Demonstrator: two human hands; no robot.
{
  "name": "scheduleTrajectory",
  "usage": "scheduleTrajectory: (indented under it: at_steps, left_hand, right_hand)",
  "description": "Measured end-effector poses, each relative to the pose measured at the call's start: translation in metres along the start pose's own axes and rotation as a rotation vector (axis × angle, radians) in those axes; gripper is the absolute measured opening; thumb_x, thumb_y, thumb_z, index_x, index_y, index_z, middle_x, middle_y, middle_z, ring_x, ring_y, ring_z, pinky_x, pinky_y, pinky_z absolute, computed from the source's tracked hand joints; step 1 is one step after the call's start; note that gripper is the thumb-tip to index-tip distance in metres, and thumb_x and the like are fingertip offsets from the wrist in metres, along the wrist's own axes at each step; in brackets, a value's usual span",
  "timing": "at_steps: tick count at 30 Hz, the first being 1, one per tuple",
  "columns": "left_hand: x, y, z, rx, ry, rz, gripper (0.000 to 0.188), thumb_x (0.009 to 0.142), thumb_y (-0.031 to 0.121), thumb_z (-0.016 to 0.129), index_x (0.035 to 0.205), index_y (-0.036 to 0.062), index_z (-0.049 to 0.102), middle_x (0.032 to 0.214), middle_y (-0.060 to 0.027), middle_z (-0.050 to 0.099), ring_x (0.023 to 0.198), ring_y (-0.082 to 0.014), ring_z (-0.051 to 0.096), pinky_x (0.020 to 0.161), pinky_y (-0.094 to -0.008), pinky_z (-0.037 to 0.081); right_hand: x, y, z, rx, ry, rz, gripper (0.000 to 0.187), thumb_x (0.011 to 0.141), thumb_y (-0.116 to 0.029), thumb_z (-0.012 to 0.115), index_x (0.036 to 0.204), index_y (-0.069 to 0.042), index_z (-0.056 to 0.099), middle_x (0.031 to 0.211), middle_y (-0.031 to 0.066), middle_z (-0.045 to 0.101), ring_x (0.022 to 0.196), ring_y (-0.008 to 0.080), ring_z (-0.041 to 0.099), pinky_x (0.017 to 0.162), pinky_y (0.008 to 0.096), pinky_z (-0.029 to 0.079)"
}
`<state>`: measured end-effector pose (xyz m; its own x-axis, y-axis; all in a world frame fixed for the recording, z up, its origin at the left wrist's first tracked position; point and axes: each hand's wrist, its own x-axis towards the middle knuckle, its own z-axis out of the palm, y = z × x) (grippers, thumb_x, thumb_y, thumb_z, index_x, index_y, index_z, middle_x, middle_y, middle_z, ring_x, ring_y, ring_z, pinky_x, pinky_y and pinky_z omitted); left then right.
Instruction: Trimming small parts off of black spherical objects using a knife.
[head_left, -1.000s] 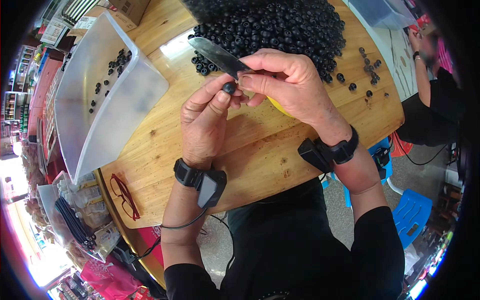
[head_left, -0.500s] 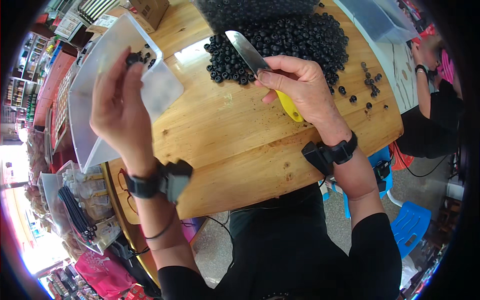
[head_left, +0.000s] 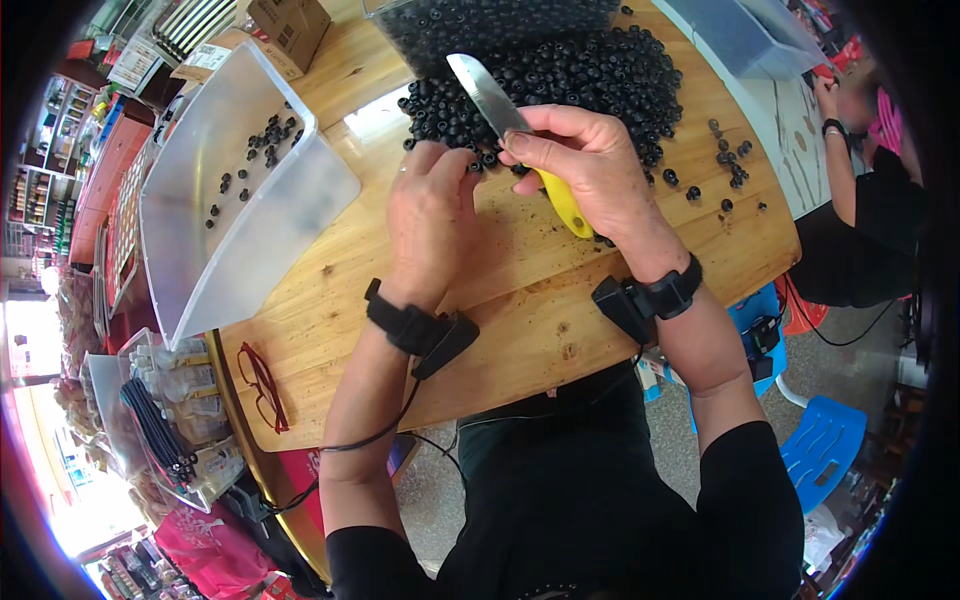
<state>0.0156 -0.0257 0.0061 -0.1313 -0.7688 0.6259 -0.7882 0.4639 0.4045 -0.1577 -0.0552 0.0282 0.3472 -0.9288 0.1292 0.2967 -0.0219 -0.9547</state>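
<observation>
A small knife [head_left: 490, 95] with a yellow handle is in my right hand [head_left: 590, 165], its blade slanting up and left over a heap of round black beads [head_left: 570, 90]. The handle end sticks out below my palm. At the heap's near left edge, my left hand [head_left: 432, 225] has its fingers bent together, close to the knife. One black bead shows right at these fingertips; how it is held is partly hidden. Left of this hand stands a translucent white bin [head_left: 270, 235] with several black beads [head_left: 270, 140] scattered inside.
Behind the heap is a clear bin [head_left: 500, 35] full of black beads. Loose beads [head_left: 730, 160] lie on the wooden table [head_left: 500, 330] at right. Red glasses [head_left: 262, 385] rest near its left edge. Another person's arm [head_left: 845, 170] is at far right, beside a blue-grey bin [head_left: 735, 40].
My left hand has moved right, from above the white bin with dark beads at its fingers to the heap's edge. The right hand keeps the knife in nearly the same place.
</observation>
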Motion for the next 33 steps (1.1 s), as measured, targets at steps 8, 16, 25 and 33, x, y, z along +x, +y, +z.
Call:
scheduleTrajectory:
  at_steps: [8,16,25,33]
  left_hand:
    - [-0.005,-0.017,0.023,0.066,-0.168,-0.097,0.020,0.070,0.001,0.065,0.090,0.0040,0.065,0.085,-0.0127,0.057,0.082,-0.0334,0.056,0.072,-0.0397,0.047]
    - [-0.029,0.007,-0.005,-0.772,-0.046,-0.539,0.020,0.084,0.000,0.062,0.104,0.0005,0.062,0.099,-0.0095,0.065,0.087,-0.0163,0.062,0.078,-0.0273,0.050]
    - [-0.034,0.015,-0.006,-1.187,0.081,-0.610,0.024,0.082,-0.009,0.062,0.103,0.0020,0.057,0.097,-0.0043,0.063,0.087,-0.0099,0.059,0.079,-0.0226,0.048]
    - [-0.037,0.008,0.000,-1.142,0.063,-0.590,0.023,0.081,-0.009,0.063,0.101,0.0008,0.058,0.094,-0.0026,0.062,0.084,-0.0081,0.057,0.076,-0.0215,0.048]
  right_hand:
    - [0.000,-0.003,-0.001,0.046,-0.020,-0.002,0.022,0.085,-0.005,0.063,0.106,0.002,0.064,0.090,0.0070,0.065,0.081,0.0121,0.063,0.061,0.0228,0.055]
    - [-0.001,-0.001,-0.002,0.022,-0.049,0.010,0.022,0.084,-0.005,0.065,0.106,0.001,0.065,0.091,0.0085,0.066,0.078,0.0113,0.063,0.059,0.0223,0.054]
    - [-0.004,0.003,0.007,-0.133,-0.152,0.051,0.022,0.085,-0.001,0.063,0.106,0.003,0.064,0.097,0.0051,0.061,0.084,0.0126,0.063,0.062,0.0234,0.055]
    - [-0.006,0.001,0.009,-0.234,-0.206,0.021,0.020,0.084,-0.001,0.063,0.104,0.002,0.065,0.102,0.0047,0.059,0.085,0.0116,0.062,0.063,0.0225,0.057]
